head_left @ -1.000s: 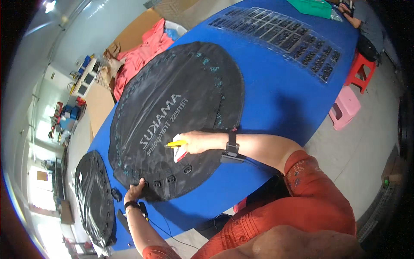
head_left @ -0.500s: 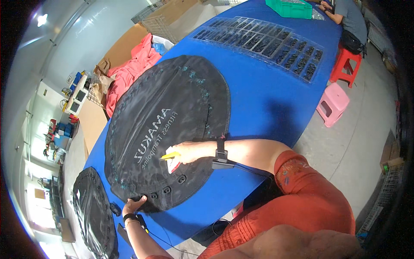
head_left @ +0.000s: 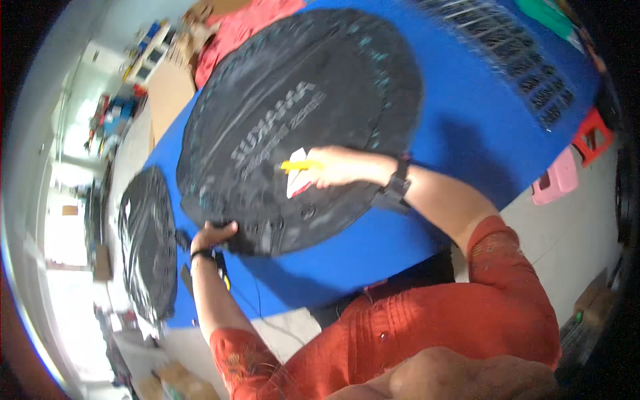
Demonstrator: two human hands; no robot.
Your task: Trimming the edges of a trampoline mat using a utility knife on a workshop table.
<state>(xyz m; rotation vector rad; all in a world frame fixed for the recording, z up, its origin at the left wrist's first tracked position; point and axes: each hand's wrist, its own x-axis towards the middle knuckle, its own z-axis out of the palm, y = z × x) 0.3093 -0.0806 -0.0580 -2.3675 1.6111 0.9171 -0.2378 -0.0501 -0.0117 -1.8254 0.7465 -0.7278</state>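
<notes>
A large round black trampoline mat (head_left: 347,87) with pale printing and scattered teal marks lies on the blue table. My right hand (head_left: 339,165) is closed over its lower middle. In that hand are a yellow pen-like tool (head_left: 295,165) and a folded white-and-red piece (head_left: 297,183) whose material I cannot make out. At the mat's near left rim, my left hand (head_left: 217,237) grips the edge with the thumb on top, the other fingers mostly hidden. Small loops or slots (head_left: 308,212) run along the near rim between the hands, blurred.
Left of the mat lies a second black round piece (head_left: 148,240), shiny and wrinkled. Trays of small dark parts (head_left: 513,57) and a green bin (head_left: 550,19) occupy the far right of the blue table (head_left: 460,100). Pink (head_left: 559,177) and red stools (head_left: 592,137) stand beyond its right edge.
The whole view has shifted, so the mat and my hands sit higher in the picture. My left hand still grips the rim, and my right still holds the yellow tool and white-and-red piece.
</notes>
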